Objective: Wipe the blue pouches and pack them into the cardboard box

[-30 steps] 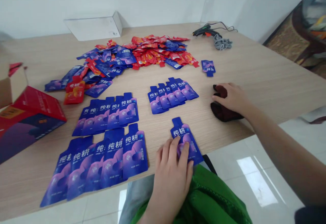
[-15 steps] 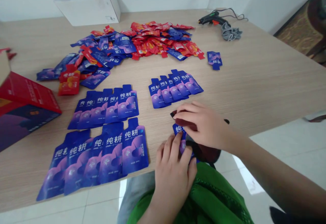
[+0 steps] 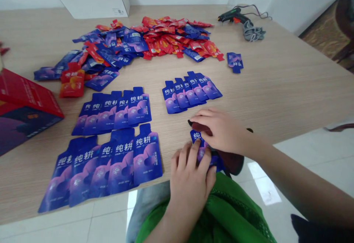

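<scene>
One blue pouch at the near table edge, spout toward 11 o'clock, pinned flat under left hand fingers. Right hand closed around one dark cloth, pressed on pouch. At 12 o'clock, five fanned pouches.

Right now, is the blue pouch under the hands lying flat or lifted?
Flat: the blue pouch lies on the table, left hand pressing it.

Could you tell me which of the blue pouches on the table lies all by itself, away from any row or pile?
The single blue pouch at the far right, near the glue gun; it touches no others, while the rest overlap in rows or lie heaped.
</scene>
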Available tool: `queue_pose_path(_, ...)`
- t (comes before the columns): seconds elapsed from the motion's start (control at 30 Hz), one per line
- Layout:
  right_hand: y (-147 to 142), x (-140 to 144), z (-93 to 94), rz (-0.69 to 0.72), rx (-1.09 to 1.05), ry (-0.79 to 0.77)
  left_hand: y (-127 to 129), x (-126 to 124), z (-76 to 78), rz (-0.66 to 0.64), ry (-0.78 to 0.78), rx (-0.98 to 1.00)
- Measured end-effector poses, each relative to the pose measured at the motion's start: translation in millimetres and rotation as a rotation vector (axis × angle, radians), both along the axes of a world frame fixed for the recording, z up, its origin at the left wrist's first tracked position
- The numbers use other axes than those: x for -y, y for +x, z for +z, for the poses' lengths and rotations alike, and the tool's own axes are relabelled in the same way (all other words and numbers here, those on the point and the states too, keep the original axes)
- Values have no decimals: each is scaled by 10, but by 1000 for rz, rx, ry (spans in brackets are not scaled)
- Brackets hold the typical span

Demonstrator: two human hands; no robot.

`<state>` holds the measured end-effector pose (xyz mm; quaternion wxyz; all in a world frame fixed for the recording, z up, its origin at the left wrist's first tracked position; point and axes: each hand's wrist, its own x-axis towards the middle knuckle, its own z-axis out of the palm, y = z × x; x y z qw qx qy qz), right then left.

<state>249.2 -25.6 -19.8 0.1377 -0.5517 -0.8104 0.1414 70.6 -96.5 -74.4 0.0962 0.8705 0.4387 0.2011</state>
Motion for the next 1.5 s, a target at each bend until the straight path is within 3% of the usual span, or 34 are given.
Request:
queue_pose_path(0.2,288,97,69,9,29,-188,20,-4,-2,18,-11,-13)
queue_pose_path(0.33,236,84,158,-23,20,-114,58,-26,14,49,4,-48)
queue_pose_path(0.5,37,-11,18,-30,8,-85,121,-40,42,99,17,-83)
queue_pose_path(0.67,281,291,-37,31,52,-91,188,-33,7,155,56,-65)
queue_pose_path(0.77,362,416,41,-46,37,-85,200,-62,25,166,30,-53)
queue_pose_path(0.9,298,336,73,-115,24,20,159,-160,95,136,-92,-8)
queue_pose_path(1.03,221,301,-24,-66,35,-51,122,-250,106,150,-133,40)
queue_pose_path(1.2,261,618,-85,-29,28,-77,133,-269,72,168,-100,59)
queue_pose_path(1.37,397,852,59,35,21,-190,152,-270,59,163,-89,-39)
queue_pose_path(1.43,399,757,137,30,8,-186,146,-284,56,168,-97,-47)
queue_pose_path(1.5,346,567,184,-12,-3,-89,128,-308,56,154,-105,-42)
